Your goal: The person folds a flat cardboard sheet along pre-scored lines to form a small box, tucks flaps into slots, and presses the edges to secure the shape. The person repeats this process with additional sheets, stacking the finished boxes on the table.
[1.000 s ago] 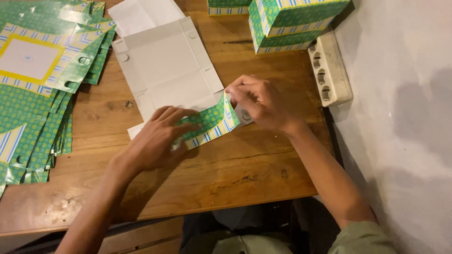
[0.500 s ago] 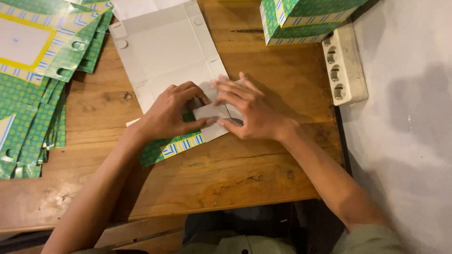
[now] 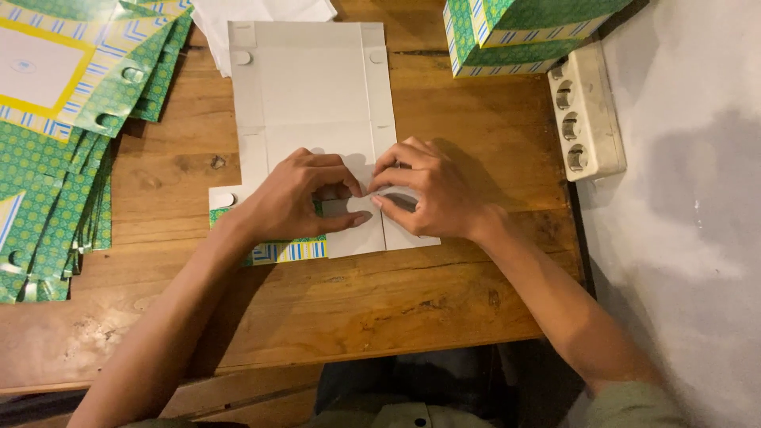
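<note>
**Hands press the flattened carton**

Both hands have drawn together since a moment ago. Left hand (image 3: 293, 198) and right hand (image 3: 432, 194) pinch a flap of the white cardboard blank (image 3: 317, 87), flat on the wooden table (image 3: 357, 309). Green patterned sheets (image 3: 55, 158) lie left; folded green boxes (image 3: 515, 28) and a power strip (image 3: 585, 111) sit right.

Flat green cartons (image 3: 55, 135) are lying stacked at the frame's left on the wooden table (image 3: 333, 317); folded green boxes (image 3: 523, 32) are sitting upper right; a white socket strip (image 3: 585, 111) is lying beside them.
</note>
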